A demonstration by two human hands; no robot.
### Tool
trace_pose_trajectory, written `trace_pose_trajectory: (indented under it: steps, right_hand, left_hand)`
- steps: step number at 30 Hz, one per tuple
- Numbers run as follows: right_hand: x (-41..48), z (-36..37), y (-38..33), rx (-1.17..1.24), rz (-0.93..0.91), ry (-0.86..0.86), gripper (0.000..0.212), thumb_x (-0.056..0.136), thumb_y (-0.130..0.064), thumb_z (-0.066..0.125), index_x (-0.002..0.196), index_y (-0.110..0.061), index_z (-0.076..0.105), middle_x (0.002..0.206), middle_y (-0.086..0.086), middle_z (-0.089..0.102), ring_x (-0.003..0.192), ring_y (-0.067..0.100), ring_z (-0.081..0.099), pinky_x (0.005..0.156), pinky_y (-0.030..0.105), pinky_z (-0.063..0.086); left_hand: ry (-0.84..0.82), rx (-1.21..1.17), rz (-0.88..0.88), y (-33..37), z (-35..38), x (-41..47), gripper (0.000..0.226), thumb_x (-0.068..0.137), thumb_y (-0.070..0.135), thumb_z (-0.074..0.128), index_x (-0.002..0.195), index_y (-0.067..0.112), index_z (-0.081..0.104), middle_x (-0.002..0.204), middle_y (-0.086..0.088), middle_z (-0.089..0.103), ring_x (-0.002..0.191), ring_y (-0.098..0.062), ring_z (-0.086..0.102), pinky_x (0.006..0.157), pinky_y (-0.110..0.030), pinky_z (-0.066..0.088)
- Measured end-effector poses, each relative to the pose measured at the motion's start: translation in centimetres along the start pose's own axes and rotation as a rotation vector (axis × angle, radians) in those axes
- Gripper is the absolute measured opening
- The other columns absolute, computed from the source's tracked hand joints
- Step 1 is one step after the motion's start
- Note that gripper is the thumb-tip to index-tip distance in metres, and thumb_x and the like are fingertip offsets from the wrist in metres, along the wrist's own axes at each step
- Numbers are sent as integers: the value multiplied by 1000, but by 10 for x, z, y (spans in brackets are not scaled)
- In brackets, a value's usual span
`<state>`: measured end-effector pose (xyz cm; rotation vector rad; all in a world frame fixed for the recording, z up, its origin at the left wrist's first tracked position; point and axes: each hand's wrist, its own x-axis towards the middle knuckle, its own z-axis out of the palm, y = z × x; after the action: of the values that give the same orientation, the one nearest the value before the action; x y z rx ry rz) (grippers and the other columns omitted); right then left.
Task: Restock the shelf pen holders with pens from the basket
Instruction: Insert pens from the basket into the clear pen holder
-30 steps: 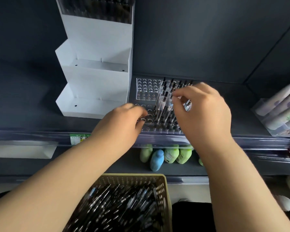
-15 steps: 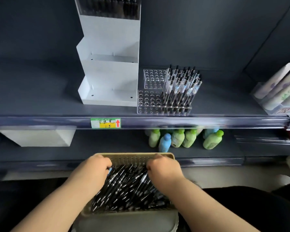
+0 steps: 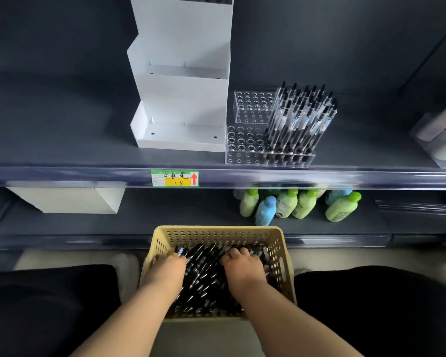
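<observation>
Both hands, left [image 3: 165, 273] and right [image 3: 243, 269], dig palm-down into the black pens [image 3: 206, 276] heaped in the perforated yellow plastic basket [image 3: 216, 234]; whether either grips a pen, I cannot tell. On the dark shelf [image 3: 62, 140] above, the clear acrylic pen holder [image 3: 245, 148] stands half filled.

Beige perforated basket [image 3: 216, 234]; black pens [image 3: 206, 276]; white stand [image 3: 183, 99]; green bottles [image 3: 304, 204].

On the dark upper shelf [image 3: 62, 140] a white tiered stand [image 3: 183, 99] is set just beside a clear pen holder [image 3: 245, 148], partly filled with upright pens [image 3: 299, 119], while green and blue bottles [image 3: 294, 206] and a white box [image 3: 70, 199] are carried by the lower shelf [image 3: 165, 220].
</observation>
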<state>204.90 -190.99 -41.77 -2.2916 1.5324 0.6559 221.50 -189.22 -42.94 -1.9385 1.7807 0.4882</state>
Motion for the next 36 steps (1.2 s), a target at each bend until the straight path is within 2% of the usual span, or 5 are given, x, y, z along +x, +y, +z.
trace_pose_trajectory:
  steps: [11,18,25,30,36]
  right_hand:
    - [1,-9,13,-125,29,55,32,86,-13,54,118,-17,57,124,7,53,120,28,39,100,39,31]
    - [-14,-25,31,446,90,43,13,87,-30,63,99,-30,62,105,-4,64,96,18,59,82,29,48]
    - [-33,-64,37,932,60,267,11,79,-26,74,82,-27,63,82,-12,61,76,2,54,61,8,38]
    - [-44,-101,34,1089,0,433,7,87,-24,65,93,-29,63,79,-8,63,72,10,56,66,17,45]
    - [-60,-176,42,1227,-182,828,7,91,-18,59,93,-25,58,83,-5,65,80,13,62,77,29,54]
  left_hand:
    - [-3,-418,-71,0,-4,-1,27,95,8,42,117,6,57,134,-15,42,119,-31,45,98,-37,41]
    - [25,-327,-105,6,-13,-10,59,83,-12,42,135,17,35,127,-11,48,116,-25,48,95,-31,44]
    - [138,-549,-108,0,-38,-18,33,91,16,50,123,26,47,124,-2,48,107,-22,54,90,-32,48]
    - [348,-780,86,-2,-82,-38,15,94,25,53,107,22,59,100,6,57,88,-8,54,63,-15,39]
    - [534,-987,243,0,-153,-63,16,88,23,62,100,32,57,93,18,62,87,5,56,67,-11,40]
